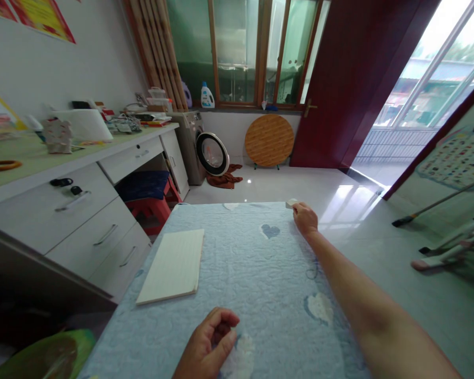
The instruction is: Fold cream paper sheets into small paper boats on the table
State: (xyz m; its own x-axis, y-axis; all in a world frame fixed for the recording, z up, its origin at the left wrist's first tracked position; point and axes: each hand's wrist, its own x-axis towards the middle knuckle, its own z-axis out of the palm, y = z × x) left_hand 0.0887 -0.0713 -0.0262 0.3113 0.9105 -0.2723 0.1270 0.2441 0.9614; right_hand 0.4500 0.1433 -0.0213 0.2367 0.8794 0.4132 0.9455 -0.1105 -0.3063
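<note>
On blue cover point(253, 273): notepad point(174, 266) | beyond: washer point(190, 145) | left hand point(210, 345) half-curled | right hand point(305, 218) pinching pale piece point(290, 202)

So there's a white desk point(35, 210) down the left side, orange-handled scissors point(2, 166) lying on top, and a red stool point(154, 213) with a dark blue cushion point(144, 185) tucked partly underneath. Past that, a washing machine point(187, 142) has its round door hanging open, brown cloth point(224, 180) on the floor just beside it. A blue-capped bottle point(207, 98) sits on the windowsill, and a round wooden tabletop point(269, 140) stands upright near the dark red door point(335, 89).
</note>
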